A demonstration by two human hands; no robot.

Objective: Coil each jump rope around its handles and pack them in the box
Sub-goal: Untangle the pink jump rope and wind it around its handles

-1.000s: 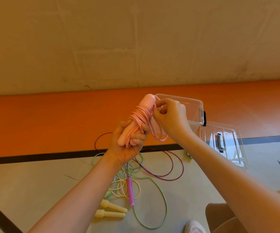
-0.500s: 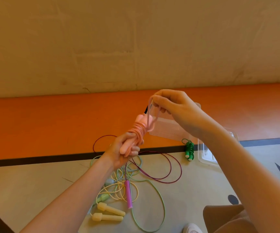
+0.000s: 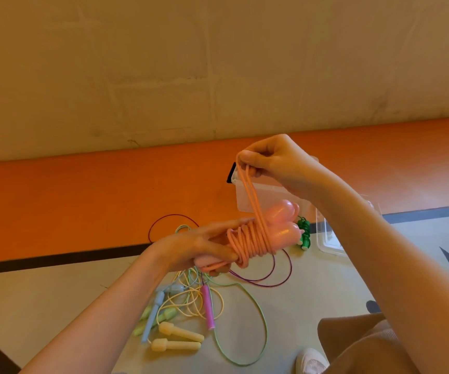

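Head view: left hand (image 3: 201, 247) gripped coiled pink plastic jump rope (image 3: 255, 238); right hand (image 3: 274, 157) pinched its last loop, needing tucking.

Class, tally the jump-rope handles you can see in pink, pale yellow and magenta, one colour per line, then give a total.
Pink handles: 2
Pale yellow handles: 2
Magenta handle: 1
Total: 5

At frame centre the left hand (image 3: 204, 245) grips with thumb extended, while the right hand (image 3: 274, 160), raised just above it, pinches with curled fingers.
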